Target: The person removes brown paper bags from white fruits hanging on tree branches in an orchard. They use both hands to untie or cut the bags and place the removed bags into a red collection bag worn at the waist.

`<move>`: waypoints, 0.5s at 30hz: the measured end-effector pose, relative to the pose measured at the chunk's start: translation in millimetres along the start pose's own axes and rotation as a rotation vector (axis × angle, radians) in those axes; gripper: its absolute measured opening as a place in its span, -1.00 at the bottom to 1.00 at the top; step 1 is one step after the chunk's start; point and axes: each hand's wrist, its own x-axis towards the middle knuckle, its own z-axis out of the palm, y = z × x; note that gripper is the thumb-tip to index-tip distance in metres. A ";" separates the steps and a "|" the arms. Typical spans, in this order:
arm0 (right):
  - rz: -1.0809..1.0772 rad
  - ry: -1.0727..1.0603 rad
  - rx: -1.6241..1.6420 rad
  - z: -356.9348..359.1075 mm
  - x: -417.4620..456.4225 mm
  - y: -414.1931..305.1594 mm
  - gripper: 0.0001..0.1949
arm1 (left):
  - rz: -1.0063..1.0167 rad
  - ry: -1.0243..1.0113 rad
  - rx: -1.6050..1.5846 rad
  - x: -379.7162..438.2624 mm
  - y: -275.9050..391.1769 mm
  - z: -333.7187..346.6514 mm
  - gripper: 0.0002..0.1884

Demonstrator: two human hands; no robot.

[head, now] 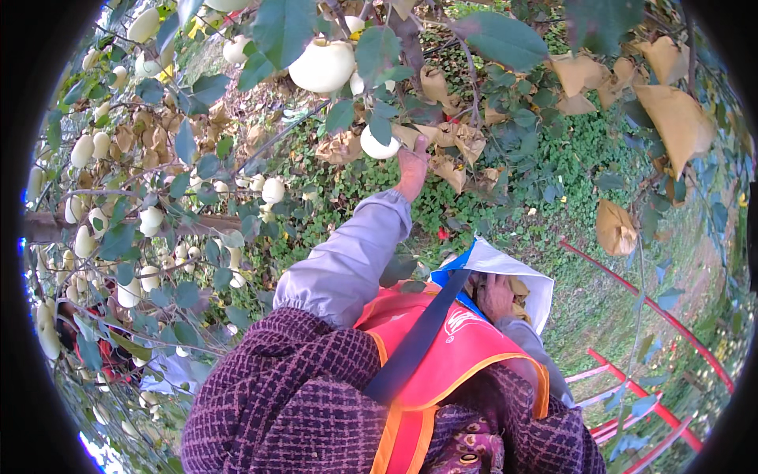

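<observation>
My left hand (413,165) is stretched up into an apple tree, its fingers partly hidden at the edge of a brown paper fruit bag (431,134). Right beside those fingers hangs a pale, cream-coloured apple (379,144). Whether the fingers grip the bag cannot be made out. A larger pale apple (323,65) hangs above, among leaves. My right hand (495,294) is inside the mouth of a white and blue carrying bag (536,290) slung on a dark strap (423,338). Crumpled brown paper (519,291) lies around that hand, and its fingertips are hidden.
More apples in brown paper bags (675,124) hang at upper right, with one bagged fruit (616,228) lower down. Bare pale apples (151,219) crowd the branches at left. Red metal bars (645,394), apparently a ladder, stand at lower right. A person in red (100,343) is partly visible at left.
</observation>
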 end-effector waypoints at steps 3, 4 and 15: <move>-0.076 0.008 0.115 -27.6 -0.3 11.7 -0.29 | 0.039 -0.156 0.602 14.8 -51.3 -31.3 -0.52; -0.129 -0.021 0.044 -41.7 -1.4 12.1 -0.35 | 0.050 -0.267 0.742 2.8 -52.8 -34.5 -0.49; 0.088 0.454 -0.147 -193.8 -59.6 -23.9 -0.61 | 0.225 -0.903 0.877 -100.3 43.1 -62.9 -0.61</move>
